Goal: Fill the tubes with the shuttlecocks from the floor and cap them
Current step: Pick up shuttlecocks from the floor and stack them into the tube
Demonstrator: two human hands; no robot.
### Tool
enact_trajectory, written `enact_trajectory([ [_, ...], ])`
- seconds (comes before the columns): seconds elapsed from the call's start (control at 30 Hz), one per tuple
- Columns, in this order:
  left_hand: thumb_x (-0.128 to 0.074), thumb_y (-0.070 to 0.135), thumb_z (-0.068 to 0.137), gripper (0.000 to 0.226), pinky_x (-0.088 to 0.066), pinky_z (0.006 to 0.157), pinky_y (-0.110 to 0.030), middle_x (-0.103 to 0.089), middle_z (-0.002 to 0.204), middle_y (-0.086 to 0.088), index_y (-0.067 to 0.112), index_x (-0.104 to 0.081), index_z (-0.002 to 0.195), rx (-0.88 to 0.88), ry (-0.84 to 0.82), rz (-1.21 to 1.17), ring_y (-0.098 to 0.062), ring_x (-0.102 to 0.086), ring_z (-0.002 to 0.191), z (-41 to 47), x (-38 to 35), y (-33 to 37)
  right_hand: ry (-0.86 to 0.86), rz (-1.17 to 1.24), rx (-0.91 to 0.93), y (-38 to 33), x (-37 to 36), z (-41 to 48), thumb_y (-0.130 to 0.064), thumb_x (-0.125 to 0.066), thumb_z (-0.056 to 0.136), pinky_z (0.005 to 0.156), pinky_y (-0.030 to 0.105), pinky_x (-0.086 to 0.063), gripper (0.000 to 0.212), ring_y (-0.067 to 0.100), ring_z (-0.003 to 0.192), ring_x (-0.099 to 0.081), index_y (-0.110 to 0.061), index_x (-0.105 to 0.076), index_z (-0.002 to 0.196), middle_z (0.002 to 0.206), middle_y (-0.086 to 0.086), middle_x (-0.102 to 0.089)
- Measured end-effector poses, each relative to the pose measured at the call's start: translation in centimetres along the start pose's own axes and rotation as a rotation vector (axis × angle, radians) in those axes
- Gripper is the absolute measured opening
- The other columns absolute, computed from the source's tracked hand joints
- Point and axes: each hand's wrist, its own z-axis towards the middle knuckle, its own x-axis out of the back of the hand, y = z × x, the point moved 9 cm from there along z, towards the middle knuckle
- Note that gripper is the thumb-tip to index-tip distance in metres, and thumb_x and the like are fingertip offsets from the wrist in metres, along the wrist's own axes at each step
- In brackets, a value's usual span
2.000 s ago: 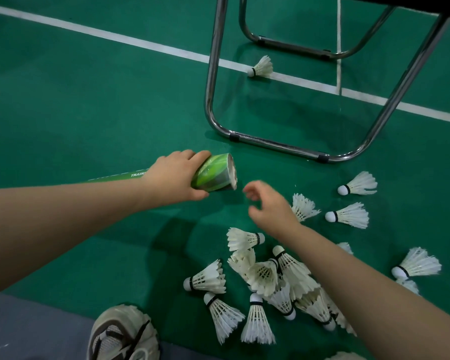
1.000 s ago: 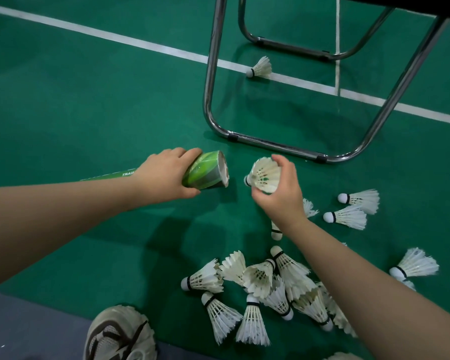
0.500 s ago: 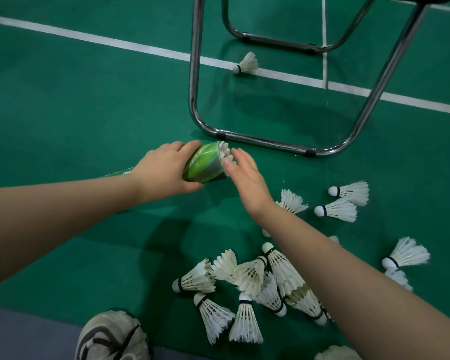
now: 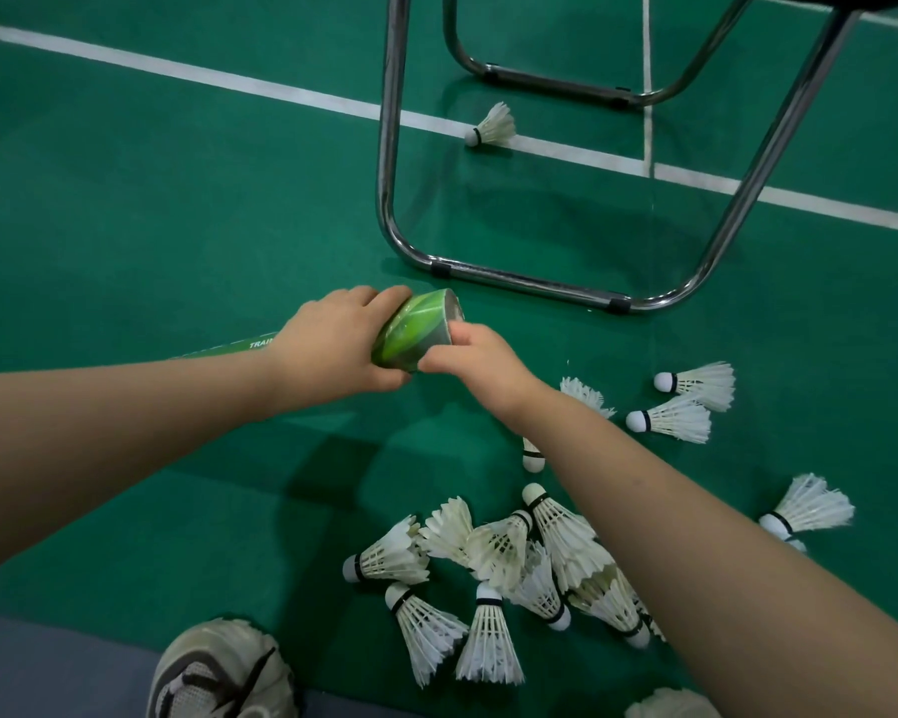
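Note:
A green shuttlecock tube (image 4: 416,329) lies nearly level above the green floor, its open mouth pointing right. My left hand (image 4: 327,344) grips it just behind the mouth. My right hand (image 4: 483,365) is at the mouth: its fingers reach into the opening with the tips hidden, and the thumb lies against the rim from below. No shuttlecock shows at the mouth. A heap of several white feather shuttlecocks (image 4: 514,557) lies on the floor under my right forearm. Two more shuttlecocks (image 4: 685,401) lie to the right.
The chrome chair frame (image 4: 519,282) stands just beyond the tube. A lone shuttlecock (image 4: 493,127) rests on the white court line under the chair. Another shuttlecock (image 4: 810,507) lies at the far right. My shoe (image 4: 219,671) is at the bottom edge.
My right hand picked a shuttlecock from the floor, brought it to the tube mouth and pushed it in with a flat palm. Now its fingers are in the mouth and the shuttlecock is out of sight.

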Motion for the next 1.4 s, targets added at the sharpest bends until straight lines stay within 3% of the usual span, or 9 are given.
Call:
enact_trajectory([
  [0.2,-0.065,0.050,0.071,0.079,-0.045,0.085,-0.043,-0.053,0.114,-0.008,0.023,-0.032,0.137,-0.055,-0.036,0.038,-0.030,-0.051,0.105,-0.4,-1.1,0.9,-0.196,0.058,-0.079,0.8,-1.4,-0.3,-0.018,-0.068,0.077,0.076,0.018,-0.044,0.010,0.009,0.078,-0.057,-0.018,-0.062,0.085,0.085,0.000,-0.062],
  [0.37,-0.067,0.052,0.070,0.083,-0.045,0.086,-0.043,-0.052,0.117,-0.008,0.026,-0.028,0.139,-0.015,-0.024,0.002,-0.031,-0.050,0.108,0.9,-0.5,1.0,0.344,0.261,-0.031,0.8,5.9,-0.3,-0.028,-0.048,0.095,0.060,0.015,-0.045,0.027,0.003,0.059,-0.059,-0.019,-0.064,0.076,0.069,-0.004,-0.064],
  [0.5,-0.066,0.053,0.071,0.083,-0.046,0.085,-0.042,-0.052,0.117,-0.007,0.026,-0.027,0.139,-0.014,-0.033,0.009,-0.029,-0.050,0.106,0.9,-0.7,0.9,0.482,-0.085,-0.114,3.7,11.0,-1.2,-0.033,-0.044,0.096,0.087,0.035,-0.049,0.028,0.014,0.085,-0.064,-0.022,-0.066,0.083,0.084,-0.003,-0.068],
  [0.63,-0.065,0.054,0.071,0.082,-0.046,0.085,-0.042,-0.052,0.118,-0.006,0.027,-0.026,0.138,-0.034,-0.051,0.028,-0.028,-0.050,0.105,0.9,-1.3,1.3,0.359,-0.502,-0.275,8.0,11.7,-1.6,-0.039,-0.042,0.096,0.078,0.029,-0.043,0.035,0.017,0.097,-0.056,-0.016,-0.058,0.118,0.116,0.000,-0.062],
  [0.73,-0.065,0.053,0.072,0.081,-0.045,0.085,-0.042,-0.052,0.118,-0.006,0.026,-0.027,0.138,-0.026,-0.061,0.028,-0.028,-0.050,0.105,1.1,-1.7,1.4,0.265,-0.669,-0.289,10.6,10.5,-1.3,-0.036,-0.049,0.094,0.090,0.031,-0.042,0.037,0.019,0.114,-0.052,-0.018,-0.054,0.126,0.127,0.001,-0.057],
  [0.93,-0.064,0.054,0.072,0.080,-0.046,0.084,-0.042,-0.052,0.115,-0.006,0.027,-0.027,0.137,-0.022,-0.079,0.040,-0.028,-0.050,0.104,2.0,-2.7,2.2,0.108,-1.036,-0.279,12.8,8.5,-1.0,-0.034,-0.059,0.089,0.082,0.035,-0.048,0.034,0.026,0.104,-0.057,-0.016,-0.059,0.118,0.114,0.006,-0.063],
  [1.03,-0.064,0.054,0.072,0.080,-0.046,0.085,-0.042,-0.052,0.115,-0.006,0.027,-0.027,0.137,-0.030,-0.081,0.048,-0.028,-0.050,0.104,2.2,-3.0,2.8,0.173,-0.921,-0.251,12.0,9.1,-1.3,-0.032,-0.053,0.092,0.064,0.030,-0.040,0.021,0.024,0.083,-0.056,-0.013,-0.061,0.093,0.087,0.005,-0.060],
  [1.2,-0.065,0.053,0.071,0.079,-0.046,0.084,-0.042,-0.052,0.114,-0.006,0.026,-0.029,0.136,-0.021,-0.081,0.045,-0.029,-0.050,0.103,2.6,-3.0,2.7,0.566,-0.278,0.023,7.3,12.4,-2.4,-0.027,-0.049,0.095,0.050,0.024,-0.028,0.026,0.008,0.054,-0.037,-0.010,-0.061,0.077,0.063,-0.003,-0.049],
  [1.4,-0.066,0.053,0.070,0.080,-0.046,0.085,-0.043,-0.052,0.114,-0.008,0.026,-0.029,0.137,-0.001,-0.071,0.027,-0.030,-0.050,0.104,3.2,-2.3,2.7,0.754,-0.143,0.329,1.2,12.3,-4.0,-0.024,-0.047,0.094,0.064,0.035,-0.037,0.028,0.021,0.071,-0.049,-0.010,-0.060,0.074,0.068,0.001,-0.054],
])
